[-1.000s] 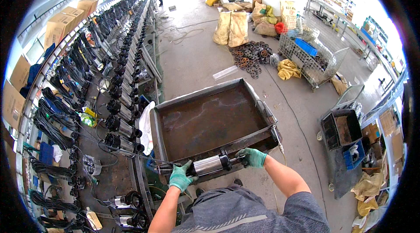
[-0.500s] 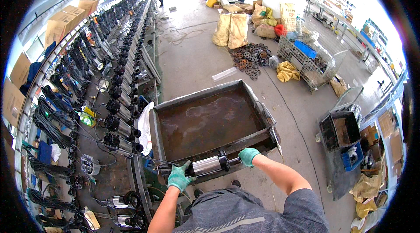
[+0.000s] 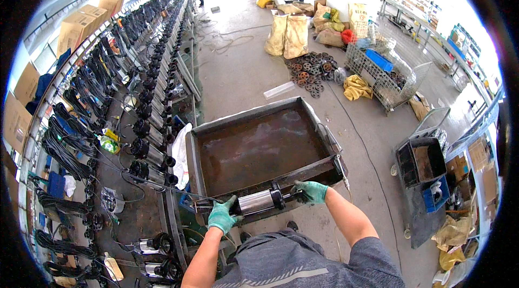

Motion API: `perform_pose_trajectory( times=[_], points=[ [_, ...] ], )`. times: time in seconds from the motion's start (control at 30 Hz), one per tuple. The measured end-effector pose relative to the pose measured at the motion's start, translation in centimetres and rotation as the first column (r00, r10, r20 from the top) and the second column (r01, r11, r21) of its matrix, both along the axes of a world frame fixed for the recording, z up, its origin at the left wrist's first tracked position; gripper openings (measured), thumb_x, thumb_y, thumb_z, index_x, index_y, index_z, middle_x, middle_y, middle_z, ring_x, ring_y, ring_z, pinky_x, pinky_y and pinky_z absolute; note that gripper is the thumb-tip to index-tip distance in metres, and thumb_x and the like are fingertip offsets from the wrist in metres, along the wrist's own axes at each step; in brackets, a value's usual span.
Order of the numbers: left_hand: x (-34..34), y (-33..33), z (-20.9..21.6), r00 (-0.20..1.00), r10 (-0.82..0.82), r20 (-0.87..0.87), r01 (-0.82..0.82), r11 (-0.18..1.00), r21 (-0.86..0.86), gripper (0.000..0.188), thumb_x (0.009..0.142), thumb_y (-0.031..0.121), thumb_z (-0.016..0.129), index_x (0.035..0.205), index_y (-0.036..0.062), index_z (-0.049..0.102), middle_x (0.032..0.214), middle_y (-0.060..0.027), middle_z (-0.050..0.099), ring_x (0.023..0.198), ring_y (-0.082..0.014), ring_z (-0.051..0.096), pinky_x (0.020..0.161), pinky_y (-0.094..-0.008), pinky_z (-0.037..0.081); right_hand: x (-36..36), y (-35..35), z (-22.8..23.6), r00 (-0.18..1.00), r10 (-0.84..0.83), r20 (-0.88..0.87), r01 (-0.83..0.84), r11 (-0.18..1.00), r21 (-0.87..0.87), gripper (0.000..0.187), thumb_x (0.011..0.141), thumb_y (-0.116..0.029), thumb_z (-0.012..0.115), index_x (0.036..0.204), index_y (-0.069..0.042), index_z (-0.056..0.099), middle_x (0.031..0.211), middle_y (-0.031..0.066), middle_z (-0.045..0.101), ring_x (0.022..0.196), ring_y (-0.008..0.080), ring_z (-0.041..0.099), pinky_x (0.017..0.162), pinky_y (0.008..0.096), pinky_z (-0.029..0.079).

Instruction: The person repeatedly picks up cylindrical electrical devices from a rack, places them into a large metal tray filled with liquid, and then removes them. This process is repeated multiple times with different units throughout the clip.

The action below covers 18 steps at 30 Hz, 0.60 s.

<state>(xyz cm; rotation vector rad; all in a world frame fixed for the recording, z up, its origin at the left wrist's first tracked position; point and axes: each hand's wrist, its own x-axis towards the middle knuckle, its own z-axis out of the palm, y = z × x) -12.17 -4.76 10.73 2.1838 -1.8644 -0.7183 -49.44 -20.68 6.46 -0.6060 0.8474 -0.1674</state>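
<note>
A pump motor [image 3: 255, 203] with a shiny steel barrel and black end flanges lies level across the near edge of a dark metal tank [image 3: 193, 166]. My left hand [image 3: 221, 216], in a green glove, is closed around its black left end. From that end a black cable runs left toward the bench. On the right, my gloved right hand [image 3: 312, 192] has its fingers closed around the thin shaft that sticks out past the flange; the glove partly hides the shaft's tip. Brown, murky liquid [image 3: 259, 145] with a filmy surface fills the tank.
A long bench of similar steel motors [image 3: 154, 155] and black cable coils [image 3: 59, 147] runs along the left. Beyond the tank are sacks [image 3: 295, 37], a pile of round metal parts [image 3: 311, 69] and a wire cage cart [image 3: 378, 80]. A trolley [image 3: 419, 218] with bins stands right.
My right hand has turned at the shaft, its fingers now reaching left along it instead of bunched at its end. The motor and left hand have hardly moved. The view has shifted slightly.
</note>
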Motion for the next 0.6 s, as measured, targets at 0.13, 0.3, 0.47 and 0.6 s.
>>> perform_pose_trajectory(
  times=[0.13,0.3,0.47,0.6],
  points=[
    [-0.2,0.1,0.8,1.0,0.023,0.009,-0.023,0.999,0.026,0.099,0.064,0.041,0.093,0.152,0.0284,0.049,0.147,-0.0345,0.044,0.13,-0.0466,0.051,0.111,-0.045,0.045,0.2,-0.2,-0.5,0.98,0.192,-0.061,-0.201,0.943,-0.267,0.037,0.095,-0.011,0.065,0.133,-0.01,0.062,0.117,0.0083,0.07,0.093,0.022,0.07,0.075,0.0377,0.06],
    [0.3,0.3,-0.2,0.999,0.031,0.035,-0.031,0.999,0.008,0.1,0.064,0.044,0.093,0.152,0.0285,0.048,0.148,-0.035,0.042,0.13,-0.0465,0.052,0.112,-0.0457,0.044,3.4,-1.0,1.7,0.487,0.408,-0.772,-0.849,0.427,-0.31,0.03,0.095,-0.008,0.061,0.124,-0.005,0.068,0.097,0.0082,0.073,0.075,0.0175,0.069,0.069,0.0343,0.059],
    [0.1,0.4,0.2,0.995,0.076,-0.068,-0.076,0.997,0.009,0.101,0.064,0.044,0.093,0.151,0.0169,0.049,0.148,-0.0332,0.045,0.131,-0.0455,0.052,0.112,-0.046,0.044,1.5,-0.7,-1.3,0.885,0.215,-0.413,-0.432,0.712,-0.554,0.033,0.1,-0.023,0.062,0.13,-0.01,0.065,0.087,0.0037,0.067,0.065,0.0112,0.06,0.056,0.0303,0.052],
    [1.1,1.1,0.1,0.931,0.11,-0.348,-0.185,0.964,-0.19,0.069,0.08,0.035,0.083,0.135,0.0032,0.056,0.121,-0.0229,0.06,0.112,-0.0381,0.059,0.1,-0.0434,0.048,0.1,-0.1,-1.2,0.981,-0.084,-0.178,0.003,0.91,-0.414,0.036,0.095,-0.011,0.065,0.131,-0.006,0.063,0.09,0.0038,0.066,0.068,0.0151,0.059,0.062,0.0321,0.053]
  ],
)
